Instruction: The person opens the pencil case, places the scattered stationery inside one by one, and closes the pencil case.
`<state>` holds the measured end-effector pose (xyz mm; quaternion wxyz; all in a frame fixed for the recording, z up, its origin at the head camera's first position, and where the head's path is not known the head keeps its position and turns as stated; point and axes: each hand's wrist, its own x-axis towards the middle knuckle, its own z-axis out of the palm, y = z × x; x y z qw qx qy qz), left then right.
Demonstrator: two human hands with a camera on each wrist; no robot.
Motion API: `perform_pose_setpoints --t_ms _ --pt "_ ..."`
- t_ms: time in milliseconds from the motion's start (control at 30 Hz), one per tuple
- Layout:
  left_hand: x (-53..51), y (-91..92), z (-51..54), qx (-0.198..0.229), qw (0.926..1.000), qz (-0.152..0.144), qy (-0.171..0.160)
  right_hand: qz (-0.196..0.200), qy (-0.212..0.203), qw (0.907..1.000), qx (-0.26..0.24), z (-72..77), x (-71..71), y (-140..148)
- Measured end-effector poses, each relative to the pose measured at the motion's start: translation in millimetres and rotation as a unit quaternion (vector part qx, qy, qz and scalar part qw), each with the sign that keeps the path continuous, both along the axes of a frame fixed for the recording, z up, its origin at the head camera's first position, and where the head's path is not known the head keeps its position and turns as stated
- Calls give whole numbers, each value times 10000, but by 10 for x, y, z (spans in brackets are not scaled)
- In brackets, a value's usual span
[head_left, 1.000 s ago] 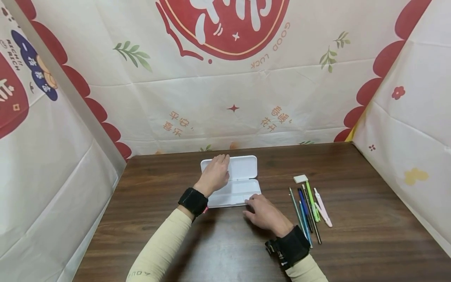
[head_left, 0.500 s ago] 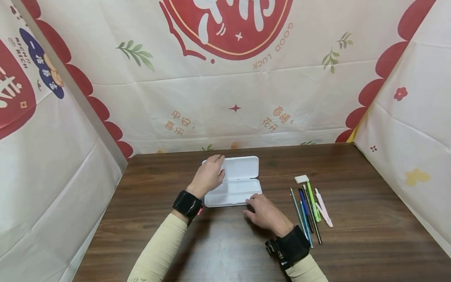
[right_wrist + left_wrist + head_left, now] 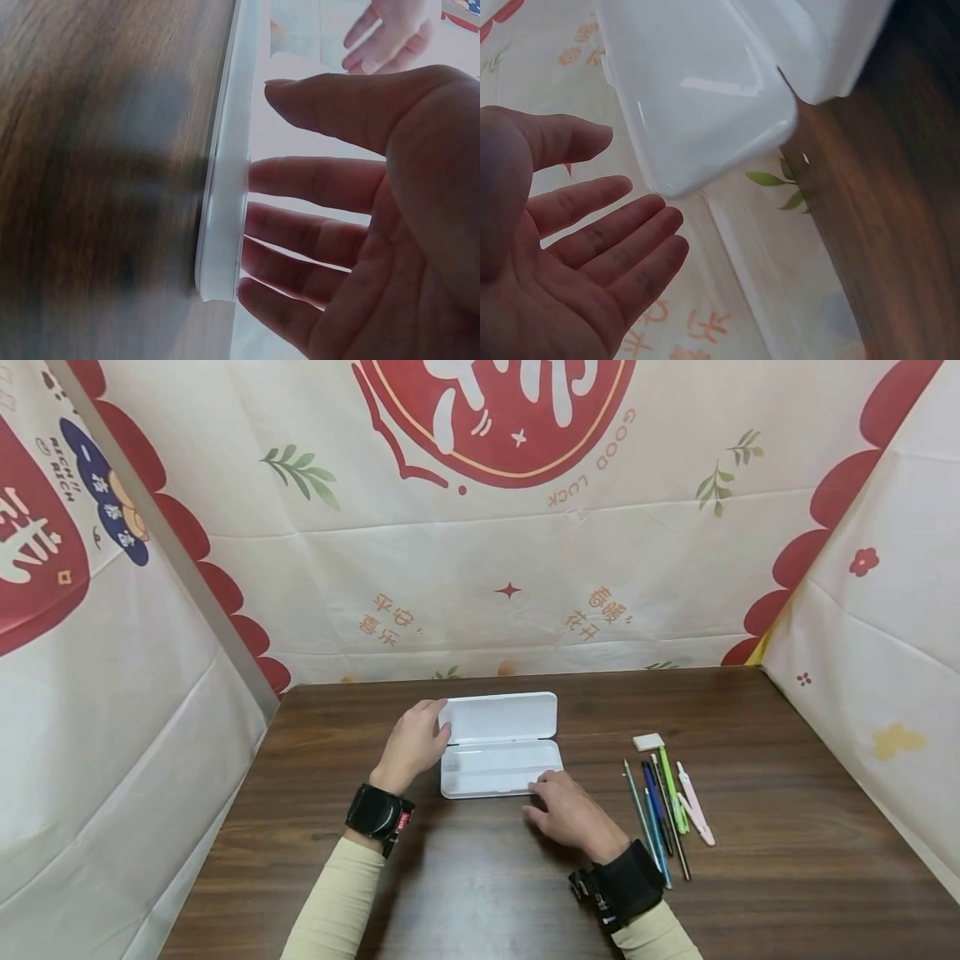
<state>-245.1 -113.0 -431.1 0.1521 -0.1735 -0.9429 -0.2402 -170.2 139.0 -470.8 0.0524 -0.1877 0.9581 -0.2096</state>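
A white pencil case lies unfolded on the table, lid swung back toward the wall. Nothing is visible inside it in the head view. My left hand is at the lid's left edge, fingers spread and loosely straight. In the left wrist view, that hand holds nothing, its fingertips close to the lid's corner. With relaxed fingers, my right hand touches the case's front right corner. The right wrist view shows those fingertips against the rim of the case, thumb apart.
To the right lie a white eraser, a bright green pen-like item, a pink drawing compass, and several pens and pencils. Printed cloth walls stand behind and beside the brown table.
My left hand has moved left, from over the lid's inside to its left edge, uncovering more of the case. The right hand keeps its place at the front corner. The head view shifted slightly.
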Motion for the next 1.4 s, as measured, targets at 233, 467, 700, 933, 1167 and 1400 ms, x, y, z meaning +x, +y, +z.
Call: perform_pose_setpoints --t_ms 233,467,700,933,1167,1400 --pt "16 -106 -77 318 9991 224 -142 -44 -25 10000 73 -25 1 9" --pt "44 -216 -107 633 9953 451 -582 52 133 9999 54 -31 -20 37" --pt "124 -271 -217 948 9914 585 -685 -7 41 10000 15 -47 -23 52" --pt "172 -220 -330 1173 9807 759 -1364 -5 53 10000 31 -39 -20 39" --pt "183 -174 -391 1152 9693 935 -1961 41 84 9999 49 -42 -30 31" --pt "187 -154 -463 1219 9624 864 -2270 25 21 10000 46 -48 -45 30"
